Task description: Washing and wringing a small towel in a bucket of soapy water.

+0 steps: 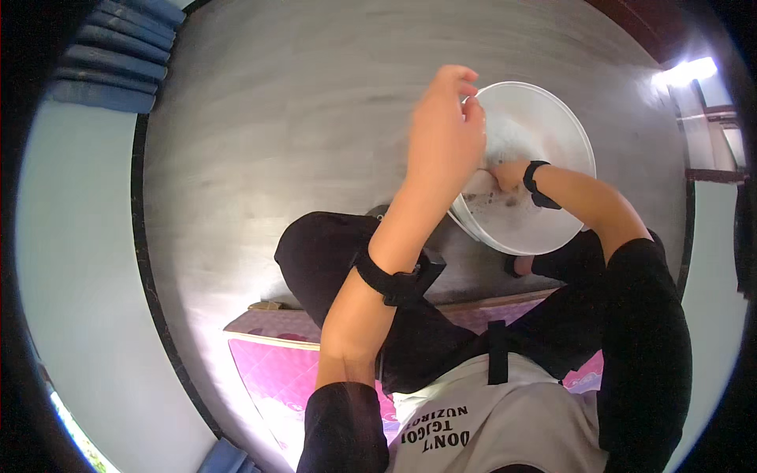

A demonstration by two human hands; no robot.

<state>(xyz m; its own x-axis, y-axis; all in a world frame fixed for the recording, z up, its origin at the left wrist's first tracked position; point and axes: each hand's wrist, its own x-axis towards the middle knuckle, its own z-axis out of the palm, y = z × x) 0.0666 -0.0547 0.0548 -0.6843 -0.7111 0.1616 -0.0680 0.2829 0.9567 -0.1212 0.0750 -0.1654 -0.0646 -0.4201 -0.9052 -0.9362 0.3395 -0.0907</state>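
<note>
A white round bucket [565,124] stands on the floor in front of me, with bubbly, murky water inside. My right hand [510,175] reaches down into it, fingers bent, against a pale, soft-looking piece [476,183], perhaps cloth. Whether the fingers grip this piece cannot be made out. My left hand [447,127] is raised over the bucket's left rim, blurred, with its fingers curled. Nothing shows in the left hand, though its palm side is turned away. Black straps circle both forearms near the wrists.
Grey flooring [278,118] surrounds the bucket. I sit on a bed edge with a pink quilted mattress [266,369]. My knees in black trousers [325,248] flank the bucket's near side. Blue curtains [118,59] hang at the upper left, beside a pale wall [89,236].
</note>
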